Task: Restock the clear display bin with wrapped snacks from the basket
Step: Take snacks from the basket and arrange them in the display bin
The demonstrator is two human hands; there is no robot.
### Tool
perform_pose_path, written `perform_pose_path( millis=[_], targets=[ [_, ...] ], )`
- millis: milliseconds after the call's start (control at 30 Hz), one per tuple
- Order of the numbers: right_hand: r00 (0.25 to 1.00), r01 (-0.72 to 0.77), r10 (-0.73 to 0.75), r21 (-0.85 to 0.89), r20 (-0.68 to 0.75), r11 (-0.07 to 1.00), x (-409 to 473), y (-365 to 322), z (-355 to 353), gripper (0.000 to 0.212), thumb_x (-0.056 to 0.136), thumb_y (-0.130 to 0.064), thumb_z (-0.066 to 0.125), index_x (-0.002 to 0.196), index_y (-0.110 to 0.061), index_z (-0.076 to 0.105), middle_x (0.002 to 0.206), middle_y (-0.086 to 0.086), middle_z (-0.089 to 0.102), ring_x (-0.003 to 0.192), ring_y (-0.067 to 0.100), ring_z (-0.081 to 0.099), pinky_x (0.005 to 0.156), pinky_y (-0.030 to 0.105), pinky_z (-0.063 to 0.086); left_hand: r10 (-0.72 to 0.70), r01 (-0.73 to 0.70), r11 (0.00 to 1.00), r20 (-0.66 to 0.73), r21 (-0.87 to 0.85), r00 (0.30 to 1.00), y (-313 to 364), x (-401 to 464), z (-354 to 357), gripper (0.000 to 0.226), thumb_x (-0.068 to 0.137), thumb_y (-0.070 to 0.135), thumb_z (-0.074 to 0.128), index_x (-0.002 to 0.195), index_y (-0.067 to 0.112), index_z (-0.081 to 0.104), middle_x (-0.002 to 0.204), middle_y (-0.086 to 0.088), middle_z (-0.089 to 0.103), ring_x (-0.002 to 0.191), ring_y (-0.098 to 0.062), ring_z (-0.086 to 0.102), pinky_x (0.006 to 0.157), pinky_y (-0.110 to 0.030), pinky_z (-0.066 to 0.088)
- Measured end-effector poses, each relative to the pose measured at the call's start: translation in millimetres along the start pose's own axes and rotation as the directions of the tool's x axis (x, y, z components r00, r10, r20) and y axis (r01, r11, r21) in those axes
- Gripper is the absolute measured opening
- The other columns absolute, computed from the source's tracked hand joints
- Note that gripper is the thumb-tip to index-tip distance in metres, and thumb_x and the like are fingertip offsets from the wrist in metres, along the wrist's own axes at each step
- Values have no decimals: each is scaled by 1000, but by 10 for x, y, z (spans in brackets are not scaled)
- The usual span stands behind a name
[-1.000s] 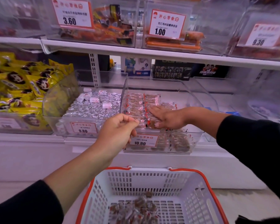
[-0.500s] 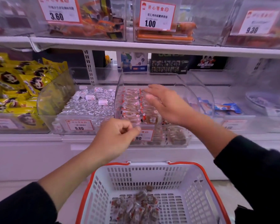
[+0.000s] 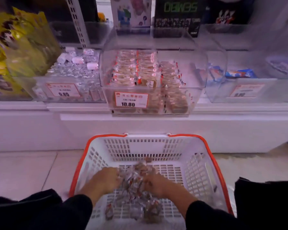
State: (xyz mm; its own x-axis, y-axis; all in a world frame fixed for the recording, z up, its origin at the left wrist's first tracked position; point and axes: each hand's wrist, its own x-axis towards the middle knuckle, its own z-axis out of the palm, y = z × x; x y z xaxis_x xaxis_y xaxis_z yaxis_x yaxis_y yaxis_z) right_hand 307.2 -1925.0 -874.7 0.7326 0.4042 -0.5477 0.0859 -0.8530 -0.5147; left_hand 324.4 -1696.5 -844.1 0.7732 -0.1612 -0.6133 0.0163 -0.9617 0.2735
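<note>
Whereas a moment ago both hands were raised at the shelf, the right one reaching into the clear display bin and the left one held curled just in front of its price tag, both are now down inside the basket. The view has tipped downward with them, so the upper shelf with its price cards is out of sight and the floor tiles show at left.

The left hand lies knuckles up on the left edge of the pile of wrapped snacks, fingers curled down into the wrappers. The right hand lies against the pile's right side, fingers bent into it likewise. Blur hides the fingertips, so whether either hand has actually closed on a snack cannot be told.

The snacks in the basket are small brown pieces in clear crinkled wrappers with red and white marks, heaped loosely on the slotted white floor between the wrists. The basket is white with an orange rim and stands on the floor directly below the bin. Inside the bin the same kind of snack stands in neat rows, filling the left and middle parts, with the right part nearly bare. Its tag reads 10.80.
</note>
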Motion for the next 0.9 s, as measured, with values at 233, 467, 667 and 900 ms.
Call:
perform_pose_path(
  millis=[233,467,667,900],
  targets=[
    [918,-258,247,-7,311,966,58,552,569,57,80,-35,78,129,-16,54,122,10,57,105,27,59,83,23,48,-267,278,960,255,-10,929,-262,135,992,85,92,39,65,155,5,18,150,-18,40,126,-35,53,98,-42,49],
    [856,-480,447,81,259,874,491,468,865,138,60,-55,88,157,-14,-1,163,17,3,145,39,24,113,43,36,-232,279,956,357,-85,905,-145,323,1339,95,86,25,76,158,21,15,164,-12,11,146,-35,26,113,-44,36],
    [845,-513,535,305,12,803,545,583,1091,110,69,-68,73,149,-14,20,154,20,19,134,42,39,99,41,44,-302,338,932,240,-130,923,-83,347,1407,82,78,36,80,146,24,37,152,-20,24,133,-40,42,104,-44,41],
    [843,-426,536,543,-52,724,666,614,1091,35,81,-35,79,103,-12,66,80,0,72,64,12,67,61,25,55,-390,428,882,200,-200,899,-17,502,1470,41,89,32,66,126,18,58,143,-21,39,124,-39,48,107,-43,38]
  ],
)
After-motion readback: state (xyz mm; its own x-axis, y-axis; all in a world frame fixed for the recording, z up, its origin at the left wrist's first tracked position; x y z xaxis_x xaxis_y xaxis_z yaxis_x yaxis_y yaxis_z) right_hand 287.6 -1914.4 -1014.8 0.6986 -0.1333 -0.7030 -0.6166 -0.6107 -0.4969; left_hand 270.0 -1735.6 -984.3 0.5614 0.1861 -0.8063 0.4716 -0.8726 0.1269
